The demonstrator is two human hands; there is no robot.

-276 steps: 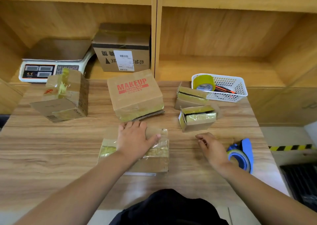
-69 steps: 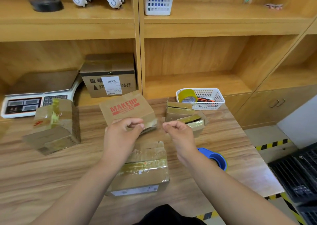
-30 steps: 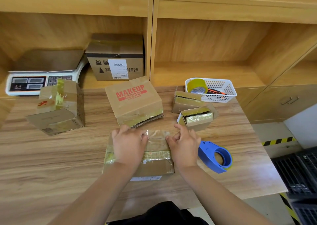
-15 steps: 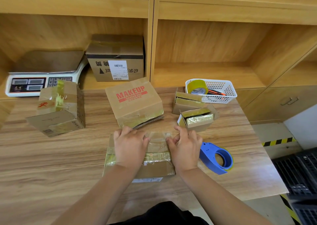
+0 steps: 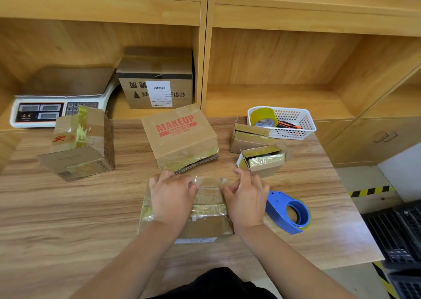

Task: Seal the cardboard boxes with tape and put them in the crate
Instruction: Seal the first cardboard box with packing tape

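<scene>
left hand (image 5: 173,199): laid palm-down on left half of the flat box, fingertips at its far edge, thumb on the clear tape; nothing is pinched.
right hand (image 5: 247,199): laid on right half of the same box, fingertips at far edge, thumb set on the tape, pointing left.
flat box (image 5: 206,222): lying near-centre on the table (image 5: 68,219), under both hands; old yellowish tape is seen across its top.
clear tape (image 5: 208,181): strip stuck along far part of box top, between the two thumbs.
MAKEUP box (image 5: 180,137): just beyond the flat box, tilted, bottom flap partly loose.
left box (image 5: 82,143): far left on table, tipped on an edge, taped.
small boxes (image 5: 250,139): two, right of MAKEUP box; the nearer one (image 5: 264,159) has a gap in its top.
tape dispenser (image 5: 287,212): blue, on table just right of right hand.
basket (image 5: 303,123): white, far right; yellow tape roll (image 5: 264,117) inside.
scale (image 5: 57,100): on shelf, far left.
shelf box (image 5: 157,80): beside scale, labelled.
crate (image 5: 398,232): black, right of table, lower down; contents cannot be told.
</scene>
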